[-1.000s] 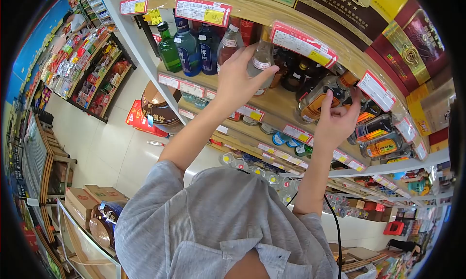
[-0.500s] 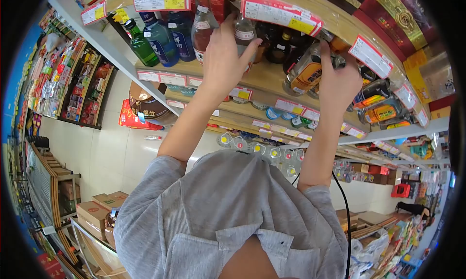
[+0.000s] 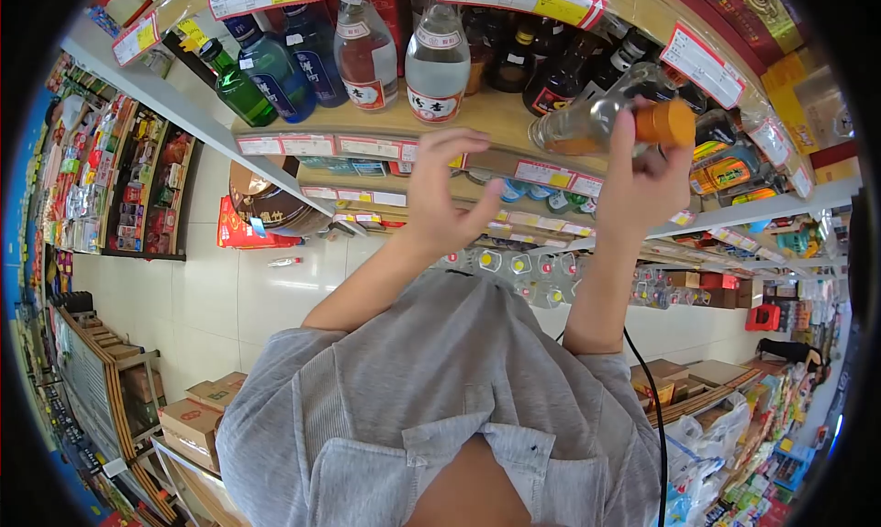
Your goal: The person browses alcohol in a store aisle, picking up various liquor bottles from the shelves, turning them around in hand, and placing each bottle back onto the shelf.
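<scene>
My right hand (image 3: 647, 178) has its fingers closed around the neck end of a clear glass bottle (image 3: 587, 126) with an orange cap (image 3: 668, 123). The bottle is tilted at the front of the shelf, its base pointing left. My left hand (image 3: 448, 192) is in front of the shelf edge with fingers apart and nothing in them. Just behind it stand two clear bottles with white and red labels, one bottle (image 3: 438, 68) nearest the hand and another bottle (image 3: 365, 55) to its left.
Blue bottles (image 3: 275, 77) and a green bottle (image 3: 237, 87) stand at the shelf's left end. Dark bottles (image 3: 558, 79) sit behind my right hand's bottle. Price tags (image 3: 560, 176) line the shelf edges. Large jugs (image 3: 518, 263) stand low down; cardboard boxes (image 3: 190, 421) are at lower left.
My left hand has come away from the clear bottle and moved down, out of the shelf. My right hand has tilted the orange-capped bottle, bringing its cap outward. The view has shifted slightly.
</scene>
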{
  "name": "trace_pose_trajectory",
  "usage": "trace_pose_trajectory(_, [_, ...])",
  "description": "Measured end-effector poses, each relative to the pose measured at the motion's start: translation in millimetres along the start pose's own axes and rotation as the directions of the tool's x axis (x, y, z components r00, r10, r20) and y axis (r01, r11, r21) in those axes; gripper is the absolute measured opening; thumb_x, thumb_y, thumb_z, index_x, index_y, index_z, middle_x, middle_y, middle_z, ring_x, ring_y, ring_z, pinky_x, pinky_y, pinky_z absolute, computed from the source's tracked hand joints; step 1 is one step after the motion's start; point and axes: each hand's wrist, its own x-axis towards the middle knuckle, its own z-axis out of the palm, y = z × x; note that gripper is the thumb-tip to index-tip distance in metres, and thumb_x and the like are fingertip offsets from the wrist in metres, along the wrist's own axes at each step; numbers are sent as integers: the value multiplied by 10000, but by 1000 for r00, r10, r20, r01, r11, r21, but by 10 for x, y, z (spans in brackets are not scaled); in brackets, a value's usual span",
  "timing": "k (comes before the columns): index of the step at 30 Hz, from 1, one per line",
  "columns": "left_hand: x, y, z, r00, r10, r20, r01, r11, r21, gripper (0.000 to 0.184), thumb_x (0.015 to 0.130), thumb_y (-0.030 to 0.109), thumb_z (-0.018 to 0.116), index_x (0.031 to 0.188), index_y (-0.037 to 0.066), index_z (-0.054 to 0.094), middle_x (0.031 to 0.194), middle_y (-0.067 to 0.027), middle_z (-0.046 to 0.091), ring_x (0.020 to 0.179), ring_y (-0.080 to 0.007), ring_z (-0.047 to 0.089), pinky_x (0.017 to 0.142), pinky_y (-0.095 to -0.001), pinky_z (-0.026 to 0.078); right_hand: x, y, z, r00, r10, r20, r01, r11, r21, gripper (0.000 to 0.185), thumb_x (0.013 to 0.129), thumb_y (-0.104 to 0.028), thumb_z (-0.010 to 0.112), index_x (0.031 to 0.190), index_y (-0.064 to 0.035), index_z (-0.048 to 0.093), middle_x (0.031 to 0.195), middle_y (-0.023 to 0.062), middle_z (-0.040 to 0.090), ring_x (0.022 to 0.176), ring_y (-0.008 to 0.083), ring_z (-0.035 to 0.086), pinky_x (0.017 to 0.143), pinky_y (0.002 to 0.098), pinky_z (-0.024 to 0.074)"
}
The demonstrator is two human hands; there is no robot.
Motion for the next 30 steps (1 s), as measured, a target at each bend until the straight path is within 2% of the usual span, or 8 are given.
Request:
trace_pose_trajectory(7, [382, 179, 440, 981, -36, 191, 42, 999, -27, 773, 683, 125, 867, 1350, 22, 491, 1273, -181, 587, 1218, -352, 556, 1055, -484, 428, -304, 421, -188, 905, -426, -11, 422, 891, 169, 480, 755, -116, 866, 1145, 9, 616, 1140, 226, 712, 1035, 295, 717, 898, 341, 563])
trace_pose_trajectory(15, [563, 346, 557, 916, 276, 291, -221, 953, -208, 718, 596, 240, 899, 1245, 90, 630, 1221, -94, 686, 1130, -308, 657, 1007, -464, 499, -496, 190, -959, 869, -490, -75, 455, 728, 513, 577, 871, -343, 774, 1180, 81, 536, 1110, 272, 671, 960, 353, 701, 867, 454, 588])
trace_pose_trajectory(18, [245, 555, 608, 815, 101, 571, 101, 945, -311, 743, 573, 272, 913, 1237, 87, 634, 1206, -90, 694, 1105, -315, 668, 959, -435, 521, -346, 181, -1218, 871, -491, 9, 470, 839, 275, 432, 901, -280, 728, 1119, 64, 583, 1061, 235, 676, 909, 307, 697, 840, 433, 594])
trace_pose_trajectory(21, [-321, 742, 759, 628, -131, 767, 512, 812, -281, 768, 661, 317, 909, 1288, 25, 575, 1159, -109, 678, 1040, -251, 672, 924, -356, 513, -505, 290, -1412, 994, -12, 105, -11, 977, 213, 365, 870, -249, 737, 1096, 8, 608, 1062, 158, 669, 894, 248, 653, 788, 382, 541])
trace_pose_trajectory(23, [-622, 945, 866, 482, -226, 847, 740, 623, -254, 735, 764, 316, 865, 1324, -16, 523, 1139, -112, 659, 1031, -183, 633, 928, -325, 489, -688, 518, -1489, 924, 344, 165, -380, 873, 307, 310, 896, -257, 678, 1078, -16, 608, 1041, 107, 659, 878, 211, 626, 768, 344, 504])
trace_pose_trajectory(25, [-720, 1108, 974, 298, -270, 916, 857, 499, -131, 701, 794, 309, 846, 1324, -16, 522, 1148, -107, 661, 1047, -176, 623, 939, -329, 485, -837, 873, -1570, 802, 528, 279, -594, 657, 464, 285, 988, -285, 535, 1044, -13, 601, 983, 69, 649, 844, 181, 616, 772, 314, 486])
trace_pose_trajectory(28, [-993, 1203, 1131, 52, -250, 967, 964, 267, 17, 619, 883, 292, 761, 1343, -21, 491, 1176, -115, 652, 1056, -185, 630, 937, -341, 503, -1158, 1477, -1743, 627, 498, 599, -755, 197, 626, 514, 937, -423, 596, 1276, -44, 517, 1244, 316, 623, 1125, 419, 638, 987, 491, 518])
trace_pose_trajectory(30, [-1090, 1282, 1252, -89, -188, 978, 976, 181, 124, 624, 915, 274, 710, 1388, -21, 429, 1199, -148, 634, 1082, -230, 648, 931, -383, 541, -1307, 1643, -1852, 592, 476, 651, -713, -68, 698, 463, 958, -381, 541, 1258, -29, 527, 1198, 302, 645, 1060, 429, 665, 963, 520, 526])
